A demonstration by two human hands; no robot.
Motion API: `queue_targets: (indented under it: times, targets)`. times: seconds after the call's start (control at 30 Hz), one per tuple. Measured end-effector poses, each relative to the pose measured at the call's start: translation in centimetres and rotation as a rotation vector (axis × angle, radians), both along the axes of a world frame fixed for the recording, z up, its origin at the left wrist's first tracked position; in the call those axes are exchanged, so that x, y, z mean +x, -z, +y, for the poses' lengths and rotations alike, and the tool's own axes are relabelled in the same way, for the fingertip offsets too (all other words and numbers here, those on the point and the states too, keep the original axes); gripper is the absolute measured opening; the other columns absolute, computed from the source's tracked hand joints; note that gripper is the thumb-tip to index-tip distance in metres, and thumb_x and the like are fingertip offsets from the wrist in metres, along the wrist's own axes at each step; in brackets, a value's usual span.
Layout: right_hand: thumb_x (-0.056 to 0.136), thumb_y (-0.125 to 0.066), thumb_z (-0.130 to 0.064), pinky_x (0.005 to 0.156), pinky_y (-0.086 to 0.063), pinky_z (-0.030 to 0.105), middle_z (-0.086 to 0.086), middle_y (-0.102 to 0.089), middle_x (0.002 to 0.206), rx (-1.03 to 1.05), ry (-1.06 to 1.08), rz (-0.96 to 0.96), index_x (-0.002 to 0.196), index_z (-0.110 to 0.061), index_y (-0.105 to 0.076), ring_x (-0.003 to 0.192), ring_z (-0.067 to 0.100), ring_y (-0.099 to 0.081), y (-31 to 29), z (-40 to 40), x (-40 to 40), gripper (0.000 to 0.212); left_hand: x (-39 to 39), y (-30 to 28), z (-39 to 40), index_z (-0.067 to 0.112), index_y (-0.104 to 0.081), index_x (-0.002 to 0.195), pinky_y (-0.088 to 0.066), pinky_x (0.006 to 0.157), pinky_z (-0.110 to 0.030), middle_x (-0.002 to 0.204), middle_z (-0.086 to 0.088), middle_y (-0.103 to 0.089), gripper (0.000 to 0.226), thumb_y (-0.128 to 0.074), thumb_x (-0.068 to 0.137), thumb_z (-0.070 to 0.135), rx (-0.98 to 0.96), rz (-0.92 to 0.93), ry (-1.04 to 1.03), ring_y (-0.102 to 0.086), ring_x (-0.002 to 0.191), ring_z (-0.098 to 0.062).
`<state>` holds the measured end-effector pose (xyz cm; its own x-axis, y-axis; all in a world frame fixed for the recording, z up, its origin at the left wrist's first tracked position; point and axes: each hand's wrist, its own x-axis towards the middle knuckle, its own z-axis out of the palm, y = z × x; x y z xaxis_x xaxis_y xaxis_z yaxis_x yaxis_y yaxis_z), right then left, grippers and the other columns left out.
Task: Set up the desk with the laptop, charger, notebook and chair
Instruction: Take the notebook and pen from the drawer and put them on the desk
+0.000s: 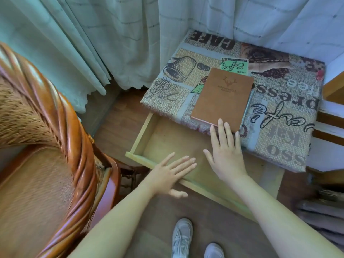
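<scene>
A brown notebook (222, 99) with a deer emblem lies flat on the small desk (283, 116), which is covered by a coffee-print cloth. Below the desk's front, a wooden drawer (167, 138) stands pulled out and looks bare inside. My right hand (225, 153) is open over the drawer, fingertips touching the notebook's near edge. My left hand (171, 174) is open, fingers spread, resting on the drawer's front rail. A wicker chair (46, 146) with a glossy wooden frame stands at the left. No laptop or charger is in view.
Pale curtains (115, 34) hang behind the desk and chair. A white wooden frame (331, 127) stands to the desk's right. Dark objects (322, 211) lie on the wooden floor at the lower right. My sneakers (182, 237) show at the bottom.
</scene>
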<state>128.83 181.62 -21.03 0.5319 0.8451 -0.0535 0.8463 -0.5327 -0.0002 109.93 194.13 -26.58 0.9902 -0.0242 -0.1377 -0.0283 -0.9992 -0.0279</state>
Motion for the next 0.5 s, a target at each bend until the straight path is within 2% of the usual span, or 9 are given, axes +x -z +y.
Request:
queue_targets:
  times: [0.2, 0.4, 0.5]
  targets:
    - [0.087, -0.054, -0.042, 0.112, -0.018, 0.057, 0.021, -0.010, 0.156, -0.025, 0.024, -0.020, 0.147, -0.002, -0.019, 0.143, 0.037, -0.013, 0.3, 0.4, -0.6, 0.080, 0.6, 1.1, 0.8, 0.017, -0.018, 0.152, -0.017, 0.114, -0.045, 0.159, 0.003, -0.020, 0.095, -0.028, 0.080, 0.077, 0.146, 0.040, -0.013, -0.020, 0.145, -0.013]
    - [0.091, -0.043, -0.044, 0.112, -0.016, 0.057, 0.019, -0.018, 0.155, 0.061, 0.047, -0.029, 0.146, -0.006, -0.023, 0.142, 0.034, -0.020, 0.3, 0.8, -0.6, 0.070, 0.9, 0.0, 1.1, 0.017, -0.021, 0.152, -0.020, 0.112, -0.049, 0.158, 0.002, -0.021, 0.105, -0.033, 0.073, 0.085, 0.151, -0.185, -0.148, -0.021, 0.144, -0.011]
    - [0.091, -0.038, -0.045, 0.113, -0.016, 0.057, 0.016, -0.026, 0.153, 0.120, 0.065, -0.020, 0.145, -0.006, -0.026, 0.141, 0.030, -0.025, 0.1, 0.9, -0.4, 0.068, 3.0, -1.6, 2.3, 0.014, -0.017, 0.152, -0.019, 0.113, -0.052, 0.159, 0.000, -0.017, 0.114, -0.039, 0.068, 0.086, 0.179, -0.204, -0.186, -0.018, 0.145, -0.012]
